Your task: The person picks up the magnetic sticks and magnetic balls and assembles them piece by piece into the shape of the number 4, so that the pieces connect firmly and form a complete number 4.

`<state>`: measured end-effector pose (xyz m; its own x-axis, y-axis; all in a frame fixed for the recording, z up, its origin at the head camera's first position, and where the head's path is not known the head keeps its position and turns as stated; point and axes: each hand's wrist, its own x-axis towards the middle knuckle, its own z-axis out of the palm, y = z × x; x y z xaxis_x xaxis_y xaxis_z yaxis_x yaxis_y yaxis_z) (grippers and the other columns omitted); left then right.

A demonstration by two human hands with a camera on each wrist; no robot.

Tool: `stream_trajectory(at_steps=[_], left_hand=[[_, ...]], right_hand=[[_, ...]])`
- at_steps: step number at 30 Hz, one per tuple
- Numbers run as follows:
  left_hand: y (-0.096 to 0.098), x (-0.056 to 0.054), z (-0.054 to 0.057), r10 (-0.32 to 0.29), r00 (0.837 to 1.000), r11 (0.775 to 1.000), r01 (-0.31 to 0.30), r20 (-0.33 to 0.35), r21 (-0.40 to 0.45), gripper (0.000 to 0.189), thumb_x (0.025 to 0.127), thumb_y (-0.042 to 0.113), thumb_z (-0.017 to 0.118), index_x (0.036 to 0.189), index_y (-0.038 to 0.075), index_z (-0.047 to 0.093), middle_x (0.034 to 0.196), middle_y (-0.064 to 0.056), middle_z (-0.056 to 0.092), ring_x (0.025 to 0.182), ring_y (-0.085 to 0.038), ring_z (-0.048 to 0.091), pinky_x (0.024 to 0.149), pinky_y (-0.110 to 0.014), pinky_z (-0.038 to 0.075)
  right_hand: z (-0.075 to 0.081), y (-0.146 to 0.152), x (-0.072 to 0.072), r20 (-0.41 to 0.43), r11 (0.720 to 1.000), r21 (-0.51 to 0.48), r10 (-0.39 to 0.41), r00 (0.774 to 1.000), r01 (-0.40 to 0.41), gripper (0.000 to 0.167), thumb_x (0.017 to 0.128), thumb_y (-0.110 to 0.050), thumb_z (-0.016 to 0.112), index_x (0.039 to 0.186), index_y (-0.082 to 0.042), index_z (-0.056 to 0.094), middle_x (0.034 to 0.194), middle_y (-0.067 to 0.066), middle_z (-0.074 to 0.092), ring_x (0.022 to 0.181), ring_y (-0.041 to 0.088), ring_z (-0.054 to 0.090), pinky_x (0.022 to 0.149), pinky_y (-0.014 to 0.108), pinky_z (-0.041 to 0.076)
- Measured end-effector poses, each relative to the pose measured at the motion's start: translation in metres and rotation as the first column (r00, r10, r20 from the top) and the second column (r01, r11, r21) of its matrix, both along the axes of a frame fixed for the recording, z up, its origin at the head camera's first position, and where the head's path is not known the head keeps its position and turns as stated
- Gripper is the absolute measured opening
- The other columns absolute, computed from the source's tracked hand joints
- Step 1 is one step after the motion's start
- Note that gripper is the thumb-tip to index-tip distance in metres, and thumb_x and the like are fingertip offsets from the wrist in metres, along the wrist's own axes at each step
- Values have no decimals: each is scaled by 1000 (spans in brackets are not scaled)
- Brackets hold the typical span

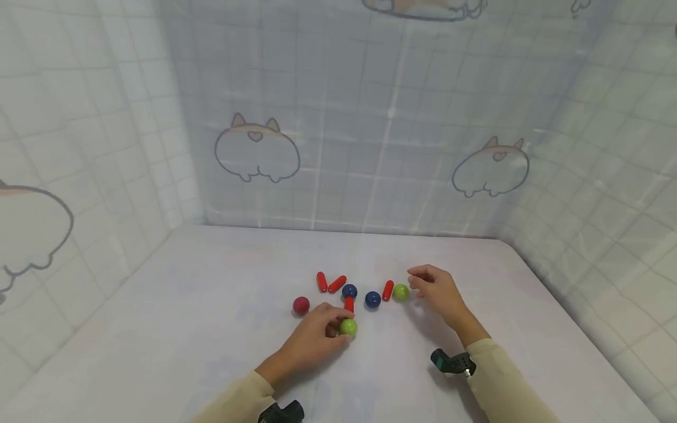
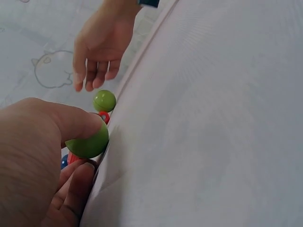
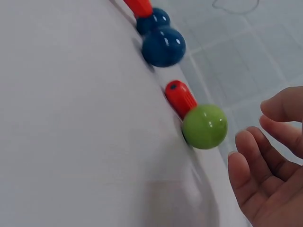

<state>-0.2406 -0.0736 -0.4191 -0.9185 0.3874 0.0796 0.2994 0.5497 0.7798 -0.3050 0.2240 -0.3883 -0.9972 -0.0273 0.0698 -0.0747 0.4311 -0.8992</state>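
Note:
With thumb and fingers my left hand (image 1: 309, 339) pinches a glossy green ball (image 1: 348, 327), also large in the left wrist view. A red rod (image 1: 349, 304) stretches from just past this ball to a dark blue ball (image 1: 349, 291). My right hand (image 1: 438, 295) hovers above the table with loosely bent fingers and holds nothing. Just left of its fingertips lies another green ball (image 1: 401, 292). Beside that ball is a red rod (image 3: 180, 98) with a dark hole in its end, seen in the right wrist view. A second blue ball (image 1: 372, 299) sits between the two groups.
Left of the first blue ball lie two more red rods (image 1: 322, 282). A dark red ball (image 1: 301, 305) rests just beyond the left hand's knuckles. The pale tabletop (image 1: 158, 335) meets a tiled-pattern curtain (image 1: 338, 200) at the back and sides.

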Motion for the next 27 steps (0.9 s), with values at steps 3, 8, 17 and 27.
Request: stream_trajectory(at_steps=[3, 8, 17, 27], left_hand=[[-2, 1, -1, 2, 1000, 1000, -2, -8, 7, 41, 87, 20, 77, 127, 21, 69, 103, 6, 57, 91, -13, 56, 80, -26, 52], [-3, 3, 0, 5, 1000, 1000, -5, -28, 6, 41, 87, 20, 77, 127, 19, 69, 102, 6, 57, 91, -13, 56, 80, -26, 52], [6, 3, 1, 27, 999, 999, -28, -16, -16, 41, 87, 22, 78, 126, 22, 69, 101, 8, 57, 90, -13, 55, 78, -26, 51], [5, 8, -1, 36, 999, 999, -37, -19, -28, 41, 87, 24, 78, 127, 22, 68, 100, 9, 57, 91, -12, 55, 78, -26, 51]], right_hand=[[-5, 1, -11, 35, 1000, -12, -6, 999, 6, 34, 100, -23, 61, 127, -2, 63, 116, 13, 65, 100, 26, 61, 81, 28, 55], [-11, -1, -22, 92, 999, -40, 9, 996, -6, 37, 99, -23, 61, 130, -2, 61, 119, 13, 63, 96, 24, 61, 82, 30, 55], [-12, -6, -25, 87, 992, 96, 71, 994, -80, 37, 97, -26, 63, 129, -7, 63, 126, 11, 63, 109, 27, 58, 94, 40, 50], [-16, -17, -25, 82, 960, 223, 157, 984, -171, 39, 93, -26, 70, 128, -9, 65, 119, 5, 67, 109, 23, 59, 98, 47, 46]])
